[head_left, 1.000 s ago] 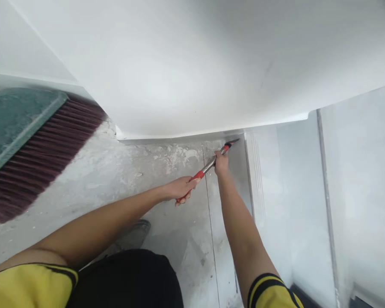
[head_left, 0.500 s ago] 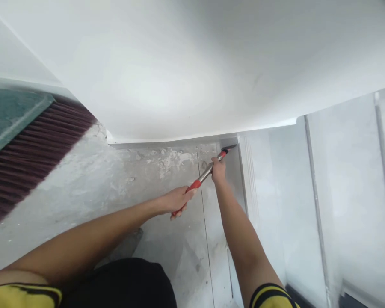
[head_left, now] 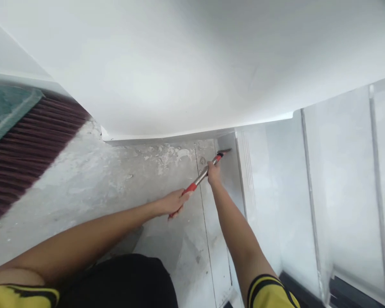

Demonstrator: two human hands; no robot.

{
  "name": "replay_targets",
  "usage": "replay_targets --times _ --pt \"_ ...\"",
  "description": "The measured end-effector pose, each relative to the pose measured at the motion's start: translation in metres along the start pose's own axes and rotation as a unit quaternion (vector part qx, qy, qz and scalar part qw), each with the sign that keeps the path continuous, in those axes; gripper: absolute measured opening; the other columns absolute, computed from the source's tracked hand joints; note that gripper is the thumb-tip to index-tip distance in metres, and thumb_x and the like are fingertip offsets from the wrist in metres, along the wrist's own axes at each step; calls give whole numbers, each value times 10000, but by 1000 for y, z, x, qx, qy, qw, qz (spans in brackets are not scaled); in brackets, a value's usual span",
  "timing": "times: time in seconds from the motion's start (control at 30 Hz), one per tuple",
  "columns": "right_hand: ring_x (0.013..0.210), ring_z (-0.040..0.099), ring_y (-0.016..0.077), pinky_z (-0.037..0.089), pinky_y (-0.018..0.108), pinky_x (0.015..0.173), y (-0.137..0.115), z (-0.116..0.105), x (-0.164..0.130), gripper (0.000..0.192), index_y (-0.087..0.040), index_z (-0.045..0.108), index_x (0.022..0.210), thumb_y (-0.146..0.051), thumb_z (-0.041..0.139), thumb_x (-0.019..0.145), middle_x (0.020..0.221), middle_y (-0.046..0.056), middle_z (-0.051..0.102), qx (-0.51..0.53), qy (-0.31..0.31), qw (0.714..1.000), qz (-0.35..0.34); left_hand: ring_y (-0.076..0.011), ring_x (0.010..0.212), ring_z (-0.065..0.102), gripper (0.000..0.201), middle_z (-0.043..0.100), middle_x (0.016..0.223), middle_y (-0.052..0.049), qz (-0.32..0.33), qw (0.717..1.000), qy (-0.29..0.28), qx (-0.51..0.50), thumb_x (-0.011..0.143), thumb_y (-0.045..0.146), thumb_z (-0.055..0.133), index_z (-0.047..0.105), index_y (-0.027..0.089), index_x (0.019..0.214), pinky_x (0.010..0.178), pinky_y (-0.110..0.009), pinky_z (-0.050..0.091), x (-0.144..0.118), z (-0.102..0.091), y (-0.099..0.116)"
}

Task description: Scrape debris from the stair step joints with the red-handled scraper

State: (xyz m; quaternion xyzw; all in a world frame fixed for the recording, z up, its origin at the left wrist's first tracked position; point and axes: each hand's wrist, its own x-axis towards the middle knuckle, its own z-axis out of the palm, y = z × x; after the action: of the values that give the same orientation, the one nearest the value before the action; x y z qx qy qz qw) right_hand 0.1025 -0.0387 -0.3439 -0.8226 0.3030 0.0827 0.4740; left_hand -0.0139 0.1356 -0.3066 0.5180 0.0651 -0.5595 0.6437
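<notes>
Red grip and bare steel shaft: that is the scraper (head_left: 201,176), and both hands are on it. The left hand (head_left: 172,202) is wrapped shut around the red end of the handle, nearest the body, while the right hand (head_left: 213,173) is closed on the shaft further up, just behind the blade. The tool runs on a slant from lower left to upper right between the two hands, and its dark blade tip (head_left: 223,151) sits right in the corner where the floor (head_left: 109,184) meets the white wall (head_left: 186,64) and a pale upright panel (head_left: 269,179). White flecks of debris (head_left: 171,154) lie on the grey concrete just left of the blade, along the foot of the wall. Far left, a broom head (head_left: 22,141) with maroon bristles juts in close to the camera, well apart from both hands.
</notes>
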Motion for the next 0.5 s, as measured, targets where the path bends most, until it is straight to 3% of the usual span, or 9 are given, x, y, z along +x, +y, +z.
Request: replay_targets --times 0.13,0.3,0.37,0.5 --pt "409 400 70 310 181 378 -16 15 18 138 -191 395 645 -243 523 645 490 -64 396 -4 6 1000 -20 -77 369 405 465 418 573 54 6 1000 19 -18 822 652 239 334 211 935 315 -186 342 2 -12 17" --pt "384 410 82 321 190 368 29 -16 -26 162 -199 380 699 -279 511 648 476 -74 412 54 7 998 21 -92 358 419 465 431 561 58 -32 999 -38 10 823 652 212 318 212 932 305 -205 357 -11 19 -15" --pt "369 408 89 310 197 353 36 -21 -33 155 -201 369 683 -278 498 649 457 -69 416 54 -2 998 33 -90 345 406 462 418 550 66 -39 998 -37 24 827 645 214 326 211 937 301 -206 349 -10 22 -22" --pt "390 423 84 312 188 364 4 -1 -4 134 -194 381 658 -238 507 638 467 -57 432 13 -6 1000 4 -79 352 402 456 415 563 66 -4 1000 8 2 829 640 232 340 213 944 312 -195 343 0 4 -2"
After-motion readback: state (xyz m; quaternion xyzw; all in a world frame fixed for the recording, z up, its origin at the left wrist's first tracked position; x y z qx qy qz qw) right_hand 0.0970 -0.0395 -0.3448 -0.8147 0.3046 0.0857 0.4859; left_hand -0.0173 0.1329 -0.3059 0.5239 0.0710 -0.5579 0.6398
